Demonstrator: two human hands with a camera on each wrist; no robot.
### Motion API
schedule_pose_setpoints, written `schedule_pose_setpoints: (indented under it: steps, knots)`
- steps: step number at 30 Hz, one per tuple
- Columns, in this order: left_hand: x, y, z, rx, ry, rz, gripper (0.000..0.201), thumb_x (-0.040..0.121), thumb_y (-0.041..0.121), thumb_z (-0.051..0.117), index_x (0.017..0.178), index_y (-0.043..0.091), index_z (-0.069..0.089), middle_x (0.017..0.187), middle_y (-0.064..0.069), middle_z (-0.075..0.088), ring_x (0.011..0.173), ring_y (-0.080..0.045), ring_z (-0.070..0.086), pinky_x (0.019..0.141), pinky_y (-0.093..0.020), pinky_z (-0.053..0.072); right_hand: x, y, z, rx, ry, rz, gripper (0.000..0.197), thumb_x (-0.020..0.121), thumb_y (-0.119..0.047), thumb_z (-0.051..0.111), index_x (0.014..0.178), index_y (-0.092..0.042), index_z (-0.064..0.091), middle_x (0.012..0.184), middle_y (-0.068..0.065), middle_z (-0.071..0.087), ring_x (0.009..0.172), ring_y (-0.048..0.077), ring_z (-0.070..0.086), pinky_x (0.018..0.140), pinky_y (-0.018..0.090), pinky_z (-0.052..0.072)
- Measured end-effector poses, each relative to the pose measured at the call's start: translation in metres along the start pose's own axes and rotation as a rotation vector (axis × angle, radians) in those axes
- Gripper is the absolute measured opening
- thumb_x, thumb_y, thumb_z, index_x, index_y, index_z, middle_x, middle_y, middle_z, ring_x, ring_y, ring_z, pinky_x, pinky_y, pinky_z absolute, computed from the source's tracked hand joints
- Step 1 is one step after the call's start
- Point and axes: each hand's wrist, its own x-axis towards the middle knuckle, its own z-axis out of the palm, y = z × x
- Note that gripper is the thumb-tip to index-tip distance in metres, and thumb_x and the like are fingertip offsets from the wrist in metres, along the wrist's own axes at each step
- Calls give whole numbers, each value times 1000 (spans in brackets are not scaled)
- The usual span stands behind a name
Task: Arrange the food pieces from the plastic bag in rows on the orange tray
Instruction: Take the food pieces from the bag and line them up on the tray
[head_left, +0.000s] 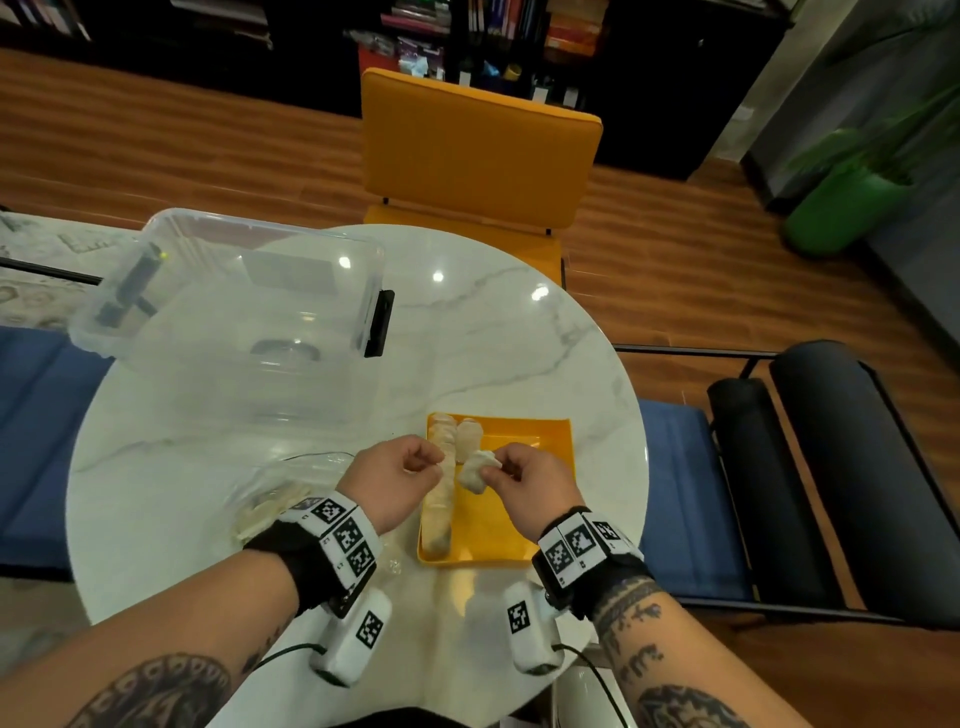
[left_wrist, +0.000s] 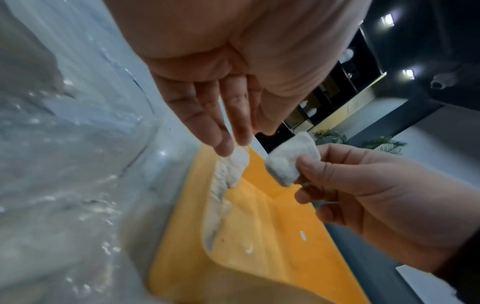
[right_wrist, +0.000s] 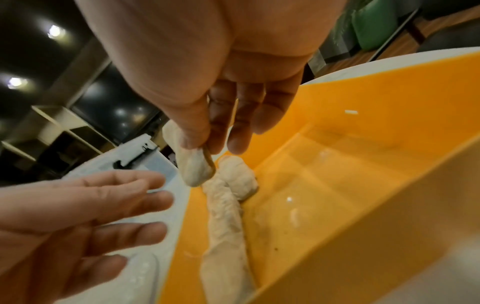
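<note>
An orange tray (head_left: 524, 493) lies on the round marble table in front of me. A row of pale food pieces (head_left: 439, 499) runs along its left side, and one more piece (head_left: 468, 436) lies beside the row's far end. My right hand (head_left: 493, 470) pinches a white food piece (head_left: 474, 472) between thumb and fingers, just above the tray next to the row (right_wrist: 226, 222). My left hand (head_left: 423, 461) hovers over the tray's left edge with relaxed fingers (left_wrist: 223, 144), holding nothing. The crumpled clear plastic bag (head_left: 280, 493) lies left of the tray with more pieces inside.
A large clear plastic box (head_left: 234, 312) stands at the table's back left. An orange chair (head_left: 478, 150) is behind the table, blue seats flank it, and a black chair (head_left: 831, 467) is on the right. Bare marble (head_left: 509, 338) shows beyond the tray.
</note>
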Motion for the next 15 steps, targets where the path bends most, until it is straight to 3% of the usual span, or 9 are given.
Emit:
schedule_pose_setpoints:
  steps: [4,8,12,15]
  knots:
    - [9,-11,-4,155,39,-55,25,89,32,65,114,28,63,104,15,67,94,-9,64,88,-29,52,20,6,5,-208,-85,73,15,96,-32,59,101,-21,66,95,0,68,87,20,62,76,32,51]
    - [14,-14,2,267,-56,-99,51,85,36,69,132,26,52,122,7,63,108,-14,61,88,-25,47,42,3,11,-276,-102,143,16,95,-33,60,107,-25,67,100,-2,68,82,16,58,70,25,43]
    - [16,-15,6,266,-89,-124,54,85,32,69,135,27,49,117,8,66,101,-12,63,81,-22,47,63,-1,19,-270,-81,213,16,93,-34,63,106,-26,65,98,-2,68,85,16,61,70,26,46]
    - [16,-16,6,230,-84,-134,52,86,31,69,133,27,50,111,9,67,95,-11,62,78,-21,46,73,-4,21,-289,-75,254,23,94,-33,61,114,-21,64,108,1,69,90,20,61,74,27,44]
